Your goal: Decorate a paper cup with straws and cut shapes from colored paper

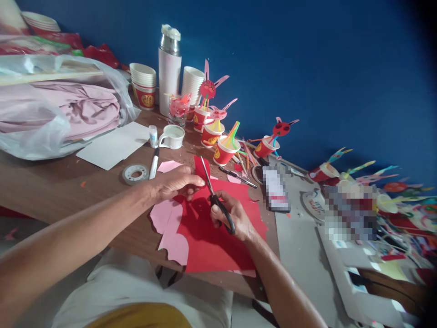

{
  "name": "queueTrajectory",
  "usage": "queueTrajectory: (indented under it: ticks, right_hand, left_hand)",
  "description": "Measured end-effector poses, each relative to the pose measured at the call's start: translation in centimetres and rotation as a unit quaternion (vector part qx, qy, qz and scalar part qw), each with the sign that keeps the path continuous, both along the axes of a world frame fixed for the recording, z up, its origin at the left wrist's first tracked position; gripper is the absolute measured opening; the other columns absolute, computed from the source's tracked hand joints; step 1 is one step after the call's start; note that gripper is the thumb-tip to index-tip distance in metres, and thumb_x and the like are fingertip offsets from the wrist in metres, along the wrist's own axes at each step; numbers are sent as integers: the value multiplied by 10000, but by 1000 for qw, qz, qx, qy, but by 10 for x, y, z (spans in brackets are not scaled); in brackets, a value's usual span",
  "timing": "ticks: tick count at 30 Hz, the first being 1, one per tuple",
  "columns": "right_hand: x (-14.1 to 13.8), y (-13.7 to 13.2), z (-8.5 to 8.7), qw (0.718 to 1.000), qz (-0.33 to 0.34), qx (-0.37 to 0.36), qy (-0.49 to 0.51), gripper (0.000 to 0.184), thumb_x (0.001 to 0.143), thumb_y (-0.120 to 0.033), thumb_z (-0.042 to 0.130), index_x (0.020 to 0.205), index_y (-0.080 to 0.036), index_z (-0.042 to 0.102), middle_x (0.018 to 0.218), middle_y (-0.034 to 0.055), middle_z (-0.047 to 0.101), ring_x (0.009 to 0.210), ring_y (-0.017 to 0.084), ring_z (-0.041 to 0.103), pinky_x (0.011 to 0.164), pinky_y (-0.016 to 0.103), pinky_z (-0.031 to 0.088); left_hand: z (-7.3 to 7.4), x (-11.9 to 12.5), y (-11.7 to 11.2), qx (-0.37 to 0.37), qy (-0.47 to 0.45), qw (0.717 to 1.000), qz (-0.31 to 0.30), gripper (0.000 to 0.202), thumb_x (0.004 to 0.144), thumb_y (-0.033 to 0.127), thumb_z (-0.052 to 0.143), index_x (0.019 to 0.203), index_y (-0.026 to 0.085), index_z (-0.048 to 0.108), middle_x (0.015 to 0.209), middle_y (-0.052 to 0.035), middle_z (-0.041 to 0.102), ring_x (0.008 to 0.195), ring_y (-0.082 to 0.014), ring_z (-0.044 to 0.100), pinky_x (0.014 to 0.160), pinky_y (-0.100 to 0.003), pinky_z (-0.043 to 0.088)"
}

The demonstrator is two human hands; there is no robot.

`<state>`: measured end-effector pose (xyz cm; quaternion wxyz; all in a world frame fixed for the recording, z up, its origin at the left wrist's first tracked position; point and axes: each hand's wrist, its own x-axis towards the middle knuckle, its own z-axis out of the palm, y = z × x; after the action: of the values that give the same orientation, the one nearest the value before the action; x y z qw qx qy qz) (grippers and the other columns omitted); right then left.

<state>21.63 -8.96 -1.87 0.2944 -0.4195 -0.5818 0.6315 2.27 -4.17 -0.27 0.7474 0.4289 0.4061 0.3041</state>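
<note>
My left hand (pixel 182 182) pinches a small piece of red paper (pixel 201 167) above the table. In my right hand (pixel 233 214) is a pair of scissors (pixel 221 210) with black handles, its blades pointing away from me and lying along the red piece's right edge. Whether the blades are apart cannot be made out. Beneath both hands lies a large red paper sheet (pixel 218 250) with a cut, wavy edge. Pink paper pieces (pixel 174 237) with scalloped edges stick out from under its left side.
Red paper cups (pixel 225 151) with straws and paper rabbit faces stand along the blue wall. Left of my hands are a tape roll (pixel 135 174), a marker (pixel 154 164), a white mug (pixel 171 137) and a glue stick (pixel 153 136). A phone (pixel 276 189) lies at right.
</note>
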Motion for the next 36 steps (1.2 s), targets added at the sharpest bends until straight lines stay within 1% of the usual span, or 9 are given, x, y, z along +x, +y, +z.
queueTrajectory:
  ticks: [5, 8, 11, 13, 15, 18, 21, 27, 36]
  right_hand:
    - [-1, 0, -3, 999, -32, 25, 8, 377, 757, -495, 602, 908, -178, 464, 537, -52, 508, 463, 89, 464, 461, 213, 393]
    - [-3, 1, -3, 998, -45, 27, 27, 385, 746, -498, 610, 901, -180, 456, 535, -59, 498, 456, 86, 459, 463, 220, 402]
    - [-4, 1, -3, 998, -44, 21, 31, 393, 739, -504, 615, 897, -182, 454, 533, -60, 493, 454, 87, 454, 464, 224, 403]
    - [-4, 0, -2, 999, -41, 19, 27, 397, 740, -510, 612, 899, -183, 454, 532, -58, 493, 456, 90, 454, 463, 226, 399]
    - [-4, 0, -2, 999, -37, 19, 25, 392, 745, -507, 609, 900, -182, 454, 534, -56, 497, 461, 91, 457, 467, 225, 398]
    - [-3, 0, -3, 999, -23, 20, 24, 370, 765, -487, 600, 912, -179, 456, 544, -52, 503, 474, 90, 463, 476, 220, 393]
    - [-2, -1, -5, 999, -11, 23, 22, 349, 786, -467, 588, 935, -177, 461, 557, -47, 509, 487, 90, 465, 481, 214, 384]
    - [-2, -1, -6, 1000, -9, 26, 13, 368, 780, -485, 589, 942, -180, 461, 557, -45, 516, 486, 94, 473, 481, 212, 373]
    - [-2, -1, -3, 1000, -7, 23, 0, 388, 768, -515, 582, 918, -181, 454, 540, -49, 508, 467, 95, 461, 479, 226, 389]
  left_hand:
    - [2, 2, -3, -1, -2, 1000, 13, 107, 725, 215, 602, 691, 115, 586, 589, 3, 569, 476, -69, 475, 456, -196, 384]
    - [2, 4, -5, 4, -5, 1000, 20, 114, 742, 220, 596, 743, 106, 597, 646, -16, 602, 508, -69, 493, 482, -193, 399]
    - [1, 6, -5, 10, -14, 1000, 26, 107, 747, 209, 589, 769, 104, 598, 671, -24, 621, 514, -68, 495, 497, -198, 416]
    - [0, 7, -4, 14, -19, 999, 32, 89, 740, 193, 585, 756, 106, 595, 646, -15, 616, 492, -65, 487, 487, -197, 414]
    - [-1, 7, -4, 15, -21, 999, 39, 63, 730, 170, 573, 704, 114, 582, 579, 7, 589, 450, -59, 465, 461, -192, 400]
    - [-2, 7, -3, 21, -6, 999, 46, 102, 716, 145, 552, 616, 125, 555, 492, 31, 539, 394, -50, 428, 428, -187, 378]
    - [-2, 6, -1, 30, 22, 998, 50, 139, 710, 145, 543, 571, 134, 540, 455, 34, 521, 365, -51, 411, 410, -192, 366]
    - [-3, 4, 0, 44, 36, 998, 39, 131, 701, 162, 546, 572, 141, 536, 454, 38, 508, 358, -49, 399, 408, -197, 353]
    - [0, 4, -1, 27, 30, 998, 38, 150, 699, 137, 534, 549, 148, 529, 452, 34, 483, 363, -52, 364, 408, -205, 363]
